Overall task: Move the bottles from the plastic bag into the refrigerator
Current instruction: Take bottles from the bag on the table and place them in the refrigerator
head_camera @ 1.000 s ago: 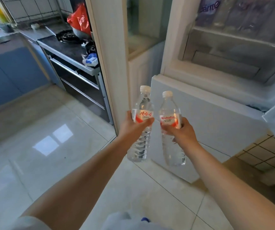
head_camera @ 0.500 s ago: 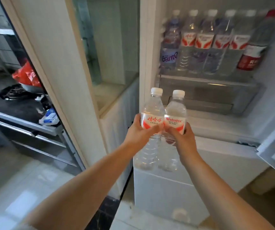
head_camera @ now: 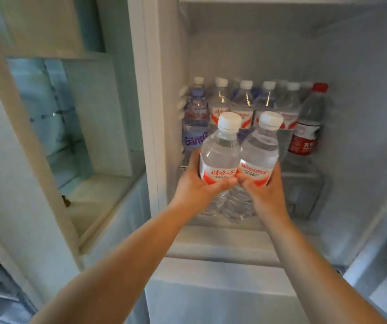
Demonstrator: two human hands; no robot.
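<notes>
My left hand [head_camera: 198,185] grips a clear water bottle [head_camera: 220,153] with a white cap and a red-and-white label. My right hand [head_camera: 261,190] grips a second such bottle [head_camera: 261,150] right beside it; the two bottles touch. Both stand upright, held in front of the open refrigerator [head_camera: 363,136], just before its shelf [head_camera: 300,175]. A row of several bottles stands on that shelf behind them: a purple-labelled bottle [head_camera: 196,127] at the left, white-capped ones in the middle, a red-capped bottle [head_camera: 308,127] at the right. The plastic bag is not in view.
A cream cabinet frame with a glass-fronted niche [head_camera: 71,127] stands left of the refrigerator. A clear drawer [head_camera: 304,195] sits under the shelf. The refrigerator door edge [head_camera: 384,277] shows at the lower right. The closed lower compartment front [head_camera: 218,298] is below my arms.
Both hands have carried the bottles up and forward to the refrigerator shelf. The view has turned from the kitchen floor and stove to the open compartment.
</notes>
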